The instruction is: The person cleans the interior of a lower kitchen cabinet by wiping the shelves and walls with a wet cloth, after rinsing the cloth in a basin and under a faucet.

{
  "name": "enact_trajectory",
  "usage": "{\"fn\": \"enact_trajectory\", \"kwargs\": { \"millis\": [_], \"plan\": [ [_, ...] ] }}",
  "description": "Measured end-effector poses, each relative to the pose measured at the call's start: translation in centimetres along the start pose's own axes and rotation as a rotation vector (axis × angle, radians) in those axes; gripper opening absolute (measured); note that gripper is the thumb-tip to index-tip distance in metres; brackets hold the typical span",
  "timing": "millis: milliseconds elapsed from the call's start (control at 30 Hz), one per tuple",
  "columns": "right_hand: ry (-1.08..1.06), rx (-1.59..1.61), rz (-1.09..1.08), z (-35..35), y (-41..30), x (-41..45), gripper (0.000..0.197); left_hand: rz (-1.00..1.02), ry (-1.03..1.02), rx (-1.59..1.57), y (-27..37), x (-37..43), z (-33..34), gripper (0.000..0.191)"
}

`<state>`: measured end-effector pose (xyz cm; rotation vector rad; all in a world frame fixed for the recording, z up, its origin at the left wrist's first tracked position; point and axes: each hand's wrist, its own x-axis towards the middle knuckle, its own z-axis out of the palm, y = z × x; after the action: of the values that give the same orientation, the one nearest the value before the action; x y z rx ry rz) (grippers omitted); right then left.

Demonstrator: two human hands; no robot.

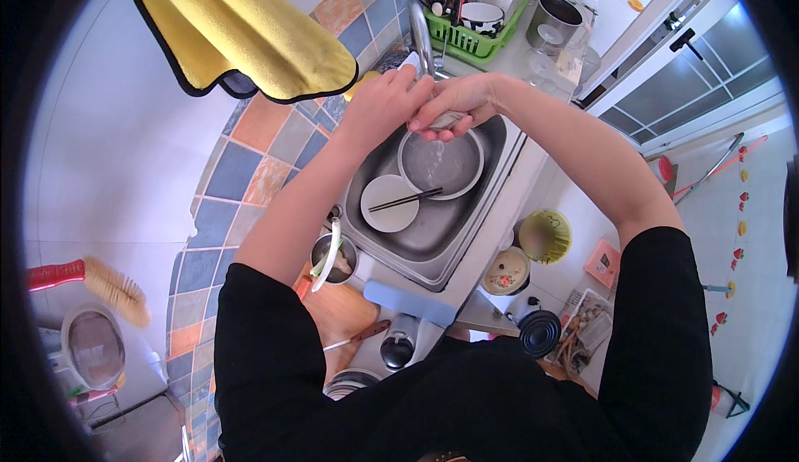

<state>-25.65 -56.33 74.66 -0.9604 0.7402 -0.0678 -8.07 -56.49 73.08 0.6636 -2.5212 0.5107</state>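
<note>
Both my hands meet above the sink, just in front of the faucet. My right hand is closed around a pale, bunched, cloth-like item, mostly hidden by the fingers. Pressed against it, my left hand curls over the other end of the same item. Water falls below them into a round metal basin in the stainless steel sink. A white bowl stands beside the basin, with a pair of dark chopsticks lying across it and onto the basin's rim.
A green dish rack with dishes and utensils stands behind the sink, near a metal pot. A yellow towel hangs at upper left. Nearer me are a metal bowl with scallion, a wooden cutting board and a knife.
</note>
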Motion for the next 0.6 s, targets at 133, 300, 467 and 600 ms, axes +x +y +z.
{"fn": "enact_trajectory", "kwargs": {
  "millis": [133, 300, 467, 600],
  "plan": [
    [0.039, -0.061, 0.074, -0.1, 0.3, 0.9, 0.016, -0.064, -0.161, 0.009, -0.4, -0.6, 0.8, 0.02],
    [0.168, -0.326, 0.056, -0.3, 1.0, 2.6, 0.019, -0.167, -0.341, 0.001, -0.3, -1.0, 1.0, 0.027],
    [0.465, -0.775, 0.018, -0.4, 2.1, 4.2, 0.026, -0.294, -0.488, -0.024, 0.6, -0.8, 0.7, 0.025],
    [0.699, -1.322, -0.284, -0.6, 2.9, 4.7, 0.031, -0.388, -0.609, -0.044, 1.0, -0.4, 0.9, 0.025]
  ]
}}
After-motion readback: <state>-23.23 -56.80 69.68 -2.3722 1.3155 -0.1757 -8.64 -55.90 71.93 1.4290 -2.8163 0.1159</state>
